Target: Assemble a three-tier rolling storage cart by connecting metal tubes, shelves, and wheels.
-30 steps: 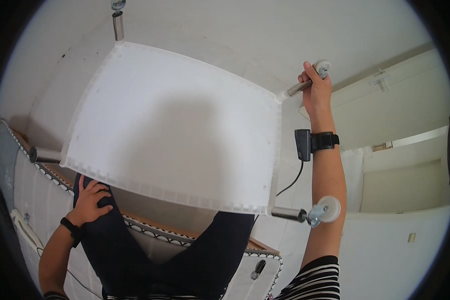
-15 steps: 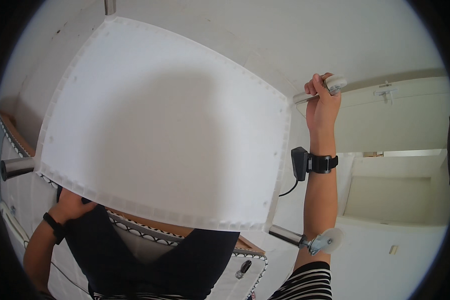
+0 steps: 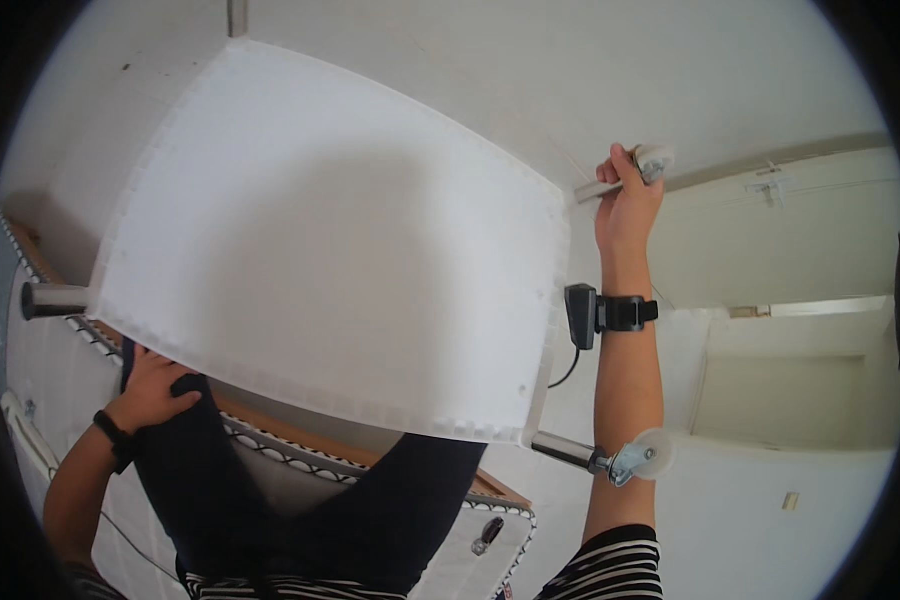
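A white rectangular panel (image 3: 350,250) with a ridged edge fills the middle of the view and hides part of my lap. Metal tube legs stand at its corners, among them the near-left leg (image 3: 55,298) and the near-right leg (image 3: 565,448). At the end of the near-right leg is a caster wheel (image 3: 650,455), close to my right forearm. My right hand (image 3: 625,185) is closed around another caster wheel (image 3: 656,160) on the far-right leg (image 3: 595,190). My left hand (image 3: 155,388) lies with fingers spread on my dark-trousered thigh, just below the panel's near edge.
A black device (image 3: 582,315) with a cable is strapped to my right wrist. Around my legs runs a patterned border (image 3: 290,462) with a wooden edge. A small dark object (image 3: 487,535) lies on the pale surface at lower right. A door (image 3: 770,230) stands beyond.
The panel's near edge has risen slightly in view, and its near-left leg has shifted up and right. My right hand and its caster have moved slightly left. More of my left hand shows.
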Motion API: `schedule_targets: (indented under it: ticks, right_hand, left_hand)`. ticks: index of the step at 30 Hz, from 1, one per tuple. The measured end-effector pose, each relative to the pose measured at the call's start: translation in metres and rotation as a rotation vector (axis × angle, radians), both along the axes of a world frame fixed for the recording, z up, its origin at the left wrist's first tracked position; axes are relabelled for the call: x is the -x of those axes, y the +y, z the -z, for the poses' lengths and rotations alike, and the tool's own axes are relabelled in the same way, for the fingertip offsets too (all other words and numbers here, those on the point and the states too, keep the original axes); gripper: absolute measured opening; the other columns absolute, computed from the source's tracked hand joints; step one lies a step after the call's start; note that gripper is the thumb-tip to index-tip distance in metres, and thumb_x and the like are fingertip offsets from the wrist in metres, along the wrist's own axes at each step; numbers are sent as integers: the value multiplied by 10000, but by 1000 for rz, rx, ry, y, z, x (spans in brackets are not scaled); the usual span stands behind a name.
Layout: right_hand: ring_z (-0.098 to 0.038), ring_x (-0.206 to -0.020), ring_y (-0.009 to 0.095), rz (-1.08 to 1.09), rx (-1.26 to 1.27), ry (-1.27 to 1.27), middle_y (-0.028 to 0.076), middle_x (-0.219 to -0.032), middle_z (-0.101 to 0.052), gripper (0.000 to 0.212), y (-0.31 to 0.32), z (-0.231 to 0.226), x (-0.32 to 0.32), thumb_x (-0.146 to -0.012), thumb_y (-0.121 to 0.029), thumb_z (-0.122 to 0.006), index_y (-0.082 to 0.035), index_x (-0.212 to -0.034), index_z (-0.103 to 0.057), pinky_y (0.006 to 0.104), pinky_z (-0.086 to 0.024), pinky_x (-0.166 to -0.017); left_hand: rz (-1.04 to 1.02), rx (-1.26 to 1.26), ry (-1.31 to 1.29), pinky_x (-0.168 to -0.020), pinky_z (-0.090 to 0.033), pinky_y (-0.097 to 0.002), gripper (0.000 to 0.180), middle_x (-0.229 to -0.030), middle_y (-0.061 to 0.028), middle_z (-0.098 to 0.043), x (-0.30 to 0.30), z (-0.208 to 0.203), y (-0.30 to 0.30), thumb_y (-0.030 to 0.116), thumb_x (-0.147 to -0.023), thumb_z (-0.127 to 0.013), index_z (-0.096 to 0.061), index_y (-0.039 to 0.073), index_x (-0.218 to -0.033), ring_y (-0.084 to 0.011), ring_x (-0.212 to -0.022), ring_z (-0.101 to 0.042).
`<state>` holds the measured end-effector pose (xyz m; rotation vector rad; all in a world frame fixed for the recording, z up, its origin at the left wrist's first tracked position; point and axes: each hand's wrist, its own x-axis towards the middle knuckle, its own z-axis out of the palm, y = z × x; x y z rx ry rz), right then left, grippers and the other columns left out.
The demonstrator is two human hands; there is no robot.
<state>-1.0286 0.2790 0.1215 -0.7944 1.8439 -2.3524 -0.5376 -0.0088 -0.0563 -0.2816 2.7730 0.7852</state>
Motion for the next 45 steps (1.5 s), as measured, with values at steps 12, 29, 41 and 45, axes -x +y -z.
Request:
schedule_targets:
  ticks: [12,29,41,45]
  right_hand:
    - [-482,-648,116,81,-96,0,21,-744,-511,165,15,-1,5,-792,-32,-662,-59,-845,-508,271,-388,-618]
    - [-505,-1043,151,-102,-571,-113,76,-1125,-519,565,71,0,-9,-816,-204,-680,8,-1260,-402,317,-404,-902]
    - [-376,-1243,397,-182,-1300,-86,302,-1308,-387,700,217,169,-311,-801,-337,-661,103,-1266,-378,431,-301,-1046]
    - [-162,-1340,437,127,-1309,101,324,-1424,-152,760,195,183,-339,-814,-278,-617,128,-1334,-238,444,-159,-1103]
  left_hand:
    - [77,7,203,-1086,37,-575,319,-1039,-2,-610,-10,-1,-1,405,-716,-659,-689,137,-887,-218,-1238,-410]
    - [128,-313,-155,-1081,79,-558,420,-1246,-41,-549,-23,-10,-11,440,-827,-606,-619,142,-1123,-219,-1304,-352]
    - [-227,-495,452,-904,-446,-310,456,-1147,-90,-564,173,-220,-150,291,-939,-512,-413,30,-1300,-175,-1045,-545]
    - [-176,-309,570,-952,-414,-343,489,-1210,-97,-528,250,-213,-158,273,-937,-516,-370,37,-1340,-195,-1083,-527]
